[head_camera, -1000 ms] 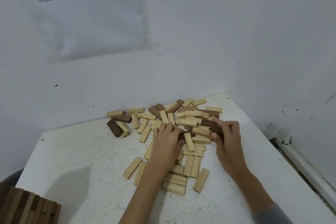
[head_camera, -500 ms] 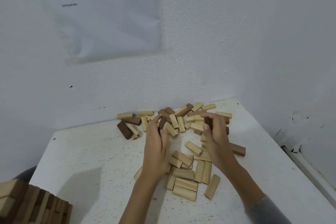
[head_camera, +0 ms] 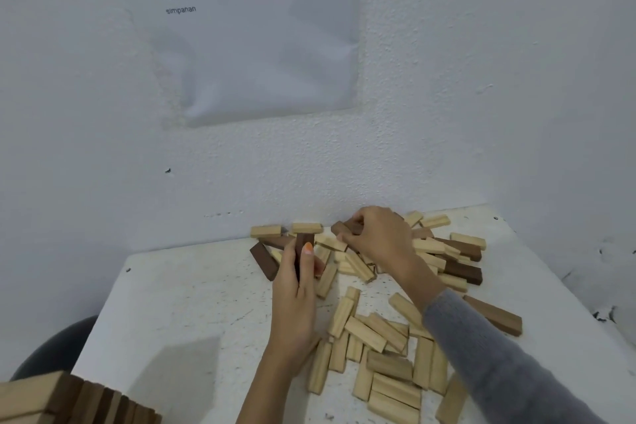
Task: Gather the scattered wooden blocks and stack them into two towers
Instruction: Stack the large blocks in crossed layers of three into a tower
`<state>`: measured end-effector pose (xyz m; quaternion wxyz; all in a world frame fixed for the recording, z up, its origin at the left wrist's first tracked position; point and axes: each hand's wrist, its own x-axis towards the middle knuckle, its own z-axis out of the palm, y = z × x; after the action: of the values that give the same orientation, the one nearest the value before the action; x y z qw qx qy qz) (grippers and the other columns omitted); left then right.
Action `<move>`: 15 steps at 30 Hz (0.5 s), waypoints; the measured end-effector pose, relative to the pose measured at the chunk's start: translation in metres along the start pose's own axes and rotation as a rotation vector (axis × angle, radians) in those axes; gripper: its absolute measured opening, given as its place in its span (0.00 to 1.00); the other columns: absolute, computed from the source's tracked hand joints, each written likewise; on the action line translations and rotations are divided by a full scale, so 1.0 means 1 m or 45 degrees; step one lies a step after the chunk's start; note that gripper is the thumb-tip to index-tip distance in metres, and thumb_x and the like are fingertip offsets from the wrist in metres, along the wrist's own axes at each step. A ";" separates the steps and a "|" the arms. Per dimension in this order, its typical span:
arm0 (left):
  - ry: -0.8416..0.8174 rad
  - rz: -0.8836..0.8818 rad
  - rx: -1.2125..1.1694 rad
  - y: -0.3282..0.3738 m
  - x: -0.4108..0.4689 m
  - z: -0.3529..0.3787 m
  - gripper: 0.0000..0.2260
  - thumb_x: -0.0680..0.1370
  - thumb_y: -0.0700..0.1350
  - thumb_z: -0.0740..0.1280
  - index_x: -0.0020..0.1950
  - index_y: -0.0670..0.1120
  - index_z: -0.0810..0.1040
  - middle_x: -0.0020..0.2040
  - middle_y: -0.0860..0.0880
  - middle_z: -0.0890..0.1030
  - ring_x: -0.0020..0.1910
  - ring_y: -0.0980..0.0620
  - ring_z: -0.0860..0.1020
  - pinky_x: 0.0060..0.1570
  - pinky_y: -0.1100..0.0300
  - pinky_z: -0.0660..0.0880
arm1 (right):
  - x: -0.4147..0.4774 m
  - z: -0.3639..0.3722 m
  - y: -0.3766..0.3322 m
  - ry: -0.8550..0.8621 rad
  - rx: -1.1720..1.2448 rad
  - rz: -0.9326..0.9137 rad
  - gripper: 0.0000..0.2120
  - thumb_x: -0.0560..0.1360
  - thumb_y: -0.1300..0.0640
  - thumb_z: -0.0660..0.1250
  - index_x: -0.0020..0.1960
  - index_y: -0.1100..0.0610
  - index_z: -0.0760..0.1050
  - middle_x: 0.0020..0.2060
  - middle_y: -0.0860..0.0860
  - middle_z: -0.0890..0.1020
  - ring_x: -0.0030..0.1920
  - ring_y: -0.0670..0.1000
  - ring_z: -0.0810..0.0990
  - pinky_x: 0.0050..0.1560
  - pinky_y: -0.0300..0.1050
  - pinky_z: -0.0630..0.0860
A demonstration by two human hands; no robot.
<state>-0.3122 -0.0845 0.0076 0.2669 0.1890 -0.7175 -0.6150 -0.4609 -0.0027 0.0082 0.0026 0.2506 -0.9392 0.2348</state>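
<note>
Several light and dark wooden blocks (head_camera: 378, 334) lie scattered over the white table (head_camera: 192, 313), most toward its far right corner. My left hand (head_camera: 296, 289) holds a dark brown block (head_camera: 303, 244) upright above the left side of the pile. My right hand (head_camera: 378, 234) reaches to the back of the pile by the wall and pinches another dark brown block (head_camera: 346, 227) that lies there. The top of a stacked block tower (head_camera: 69, 399) shows at the bottom left corner.
The table stands in a corner, with white walls (head_camera: 447, 113) behind and to the right. A printed instruction sheet (head_camera: 254, 31) hangs on the back wall. A dark round seat (head_camera: 58, 351) shows past the table's left edge. Bare tabletop lies at the left.
My right hand has moved from the right of the pile to its back by the wall and taken hold of a dark block. My left hand has lifted a dark block upright.
</note>
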 end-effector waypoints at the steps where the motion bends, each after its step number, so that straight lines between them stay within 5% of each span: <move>1: 0.002 -0.010 -0.007 -0.001 0.001 -0.001 0.11 0.83 0.48 0.55 0.49 0.47 0.75 0.39 0.52 0.77 0.39 0.61 0.75 0.42 0.71 0.71 | 0.003 0.001 -0.001 -0.011 -0.023 0.017 0.19 0.72 0.41 0.70 0.50 0.57 0.81 0.46 0.49 0.84 0.46 0.49 0.81 0.46 0.48 0.79; 5: -0.005 -0.027 0.055 -0.008 0.003 -0.004 0.11 0.83 0.50 0.55 0.55 0.50 0.76 0.49 0.51 0.78 0.49 0.61 0.76 0.49 0.73 0.70 | 0.001 0.005 -0.002 0.008 0.078 0.020 0.24 0.71 0.41 0.71 0.60 0.56 0.76 0.52 0.48 0.82 0.52 0.48 0.80 0.51 0.45 0.77; 9: 0.017 -0.007 0.122 -0.007 0.003 -0.007 0.10 0.83 0.50 0.55 0.52 0.51 0.75 0.49 0.51 0.72 0.46 0.64 0.72 0.48 0.74 0.67 | -0.004 0.007 0.002 -0.002 0.209 0.046 0.30 0.66 0.42 0.77 0.64 0.50 0.74 0.55 0.45 0.80 0.56 0.46 0.79 0.50 0.43 0.76; 15: 0.008 -0.036 0.038 -0.004 -0.001 -0.014 0.10 0.82 0.47 0.60 0.60 0.61 0.72 0.56 0.57 0.78 0.56 0.63 0.75 0.54 0.69 0.73 | -0.013 0.011 0.006 0.068 0.519 0.013 0.15 0.66 0.49 0.78 0.52 0.48 0.82 0.49 0.44 0.83 0.53 0.44 0.79 0.53 0.43 0.76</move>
<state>-0.3034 -0.0952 0.0049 0.2575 0.2052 -0.7231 -0.6073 -0.4510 0.0031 -0.0063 -0.0247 0.2348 -0.8732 0.4264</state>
